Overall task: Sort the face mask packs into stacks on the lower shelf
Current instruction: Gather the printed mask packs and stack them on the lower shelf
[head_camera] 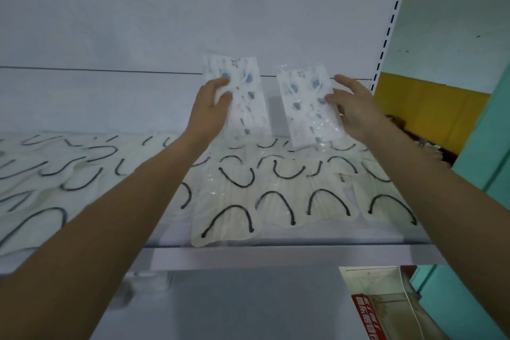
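Left end of the shelf (248,257): cream mask packs (229,221) with black ear loops lie flat and overlapping. They are blurred at that end, and I see the spread run the whole width of the shelf. One near the middle overhangs the shelf's front lip.

Above mid-shelf: left hand (211,107) is raised, thumb and fingers pinching the left edge of the left printed pack (242,96). The pack is white with blue spots and stands upright, lifted off the shelf, in front of the shelf's back panel (110,22).

Just beside it but apart: right printed pack (306,113), same pattern, tilted slightly, its lower edge close above the cream packs. Right hand (353,110) holds its right edge, thumb on the face, forefinger stretched up.

Right end of the shelf: slotted upright (392,22). Below the shelf at that end is a red-labelled box (368,317); I cannot read the lettering.
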Tool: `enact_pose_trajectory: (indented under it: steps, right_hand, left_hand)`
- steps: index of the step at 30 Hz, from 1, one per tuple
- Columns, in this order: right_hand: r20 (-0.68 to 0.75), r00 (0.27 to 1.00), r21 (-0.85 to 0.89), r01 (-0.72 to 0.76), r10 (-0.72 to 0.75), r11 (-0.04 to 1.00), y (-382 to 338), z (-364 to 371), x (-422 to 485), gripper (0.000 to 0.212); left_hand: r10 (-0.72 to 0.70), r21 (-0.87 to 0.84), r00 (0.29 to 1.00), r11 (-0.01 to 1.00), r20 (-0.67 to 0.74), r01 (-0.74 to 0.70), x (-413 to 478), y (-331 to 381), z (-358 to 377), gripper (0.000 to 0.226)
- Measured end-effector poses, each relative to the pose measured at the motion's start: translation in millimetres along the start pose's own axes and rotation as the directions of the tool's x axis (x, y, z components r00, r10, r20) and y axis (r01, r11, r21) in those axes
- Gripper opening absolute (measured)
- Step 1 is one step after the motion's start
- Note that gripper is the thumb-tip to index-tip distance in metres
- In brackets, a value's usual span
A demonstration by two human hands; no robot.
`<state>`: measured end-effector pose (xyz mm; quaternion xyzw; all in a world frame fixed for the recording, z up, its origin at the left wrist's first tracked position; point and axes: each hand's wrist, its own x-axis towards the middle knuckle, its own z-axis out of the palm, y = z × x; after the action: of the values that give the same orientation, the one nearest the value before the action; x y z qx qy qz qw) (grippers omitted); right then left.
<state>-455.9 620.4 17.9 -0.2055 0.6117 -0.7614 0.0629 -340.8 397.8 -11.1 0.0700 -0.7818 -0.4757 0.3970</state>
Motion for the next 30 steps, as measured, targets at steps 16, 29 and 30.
enact_pose_trajectory:
  steps: [16, 29, 30]
  right_hand:
    - [0.091, 0.987, -0.13, 0.141, -0.13, 0.981, 28, 93, -25, 0.045]
    - [0.161, 0.979, -0.197, 0.156, -0.125, 0.968, 68, 114, -44, 0.041]
    - [0.171, 0.977, -0.22, 0.162, -0.126, 0.962, 71, 114, -45, 0.041]
  left_hand:
    - [0.16, -0.279, 0.984, 0.951, 0.085, -0.131, -19, 13, -7, 0.091]
    - [-0.028, -0.203, 0.994, 0.978, 0.11, 0.05, -32, -24, -1, 0.051]
    - [0.004, -0.204, 0.991, 0.979, 0.135, 0.024, -35, -26, -2, 0.058]
